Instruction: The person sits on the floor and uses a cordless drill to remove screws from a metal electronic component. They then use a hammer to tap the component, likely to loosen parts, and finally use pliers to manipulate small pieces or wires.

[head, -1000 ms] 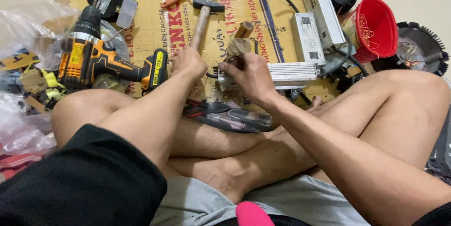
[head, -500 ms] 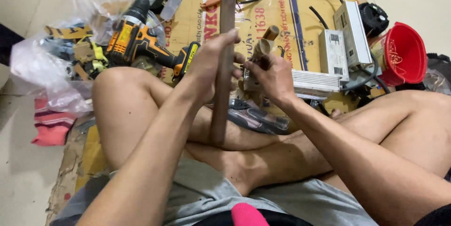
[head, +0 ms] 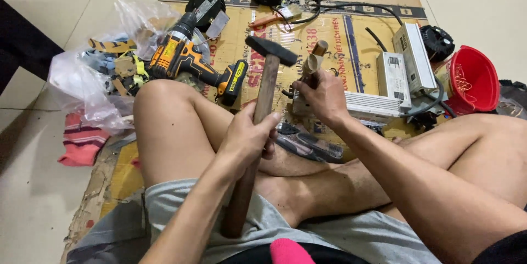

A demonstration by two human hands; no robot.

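Raising wooden-handled steel hammer [head: 262, 105] higher in closed left hand [head: 250, 140] — head now up | right hand [head: 324, 96] still pinching pale wooden peg [head: 313, 63] over cardboard sheet's [head: 340, 28] middle — strike readied

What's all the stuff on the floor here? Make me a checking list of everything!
Surface: cardboard on tiled floor.
Job's things: hammer, head raised; wooden peg on a metal box.
Clutter: yellow drill, red bucket, plastic bag, rag.
Grippers: left hand grips the hammer handle; right hand holds the peg.
Cables: black cable across the cardboard.
Surroundings: nothing seen.
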